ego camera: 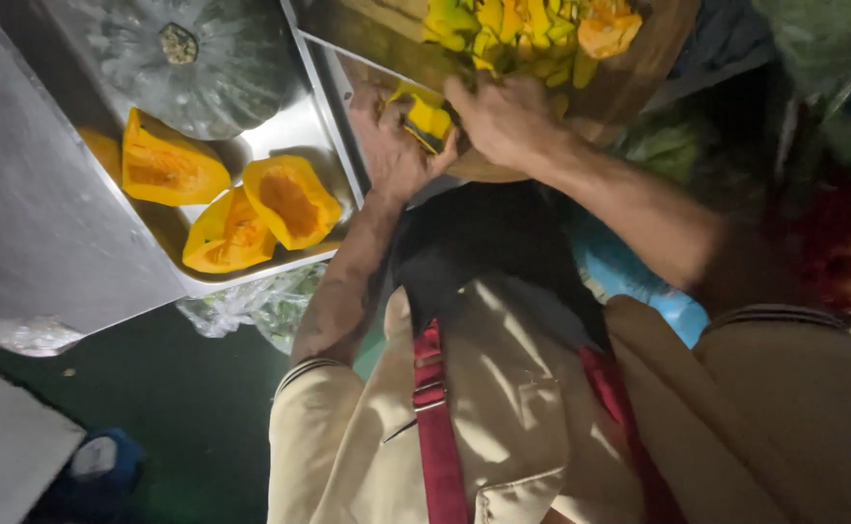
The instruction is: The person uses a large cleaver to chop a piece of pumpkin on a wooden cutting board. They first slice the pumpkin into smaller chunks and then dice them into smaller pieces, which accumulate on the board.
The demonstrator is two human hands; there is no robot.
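Observation:
My left hand (393, 146) and my right hand (503, 116) meet on a small yellow pumpkin piece with green skin (428, 118), held at the near edge of a round wooden cutting board (644, 73). Both hands grip this piece; whether a blade is in either hand cannot be made out. A heap of cut yellow pumpkin chunks (532, 29) lies on the board just beyond my fingers.
Left of the board a metal tray (333, 146) holds a whole green pumpkin (202, 58) and orange pumpkin wedges (289, 199). A clear plastic bag of greens (250, 306) hangs below the tray. Leafy vegetables (668, 150) and a blue object (639, 281) sit at right.

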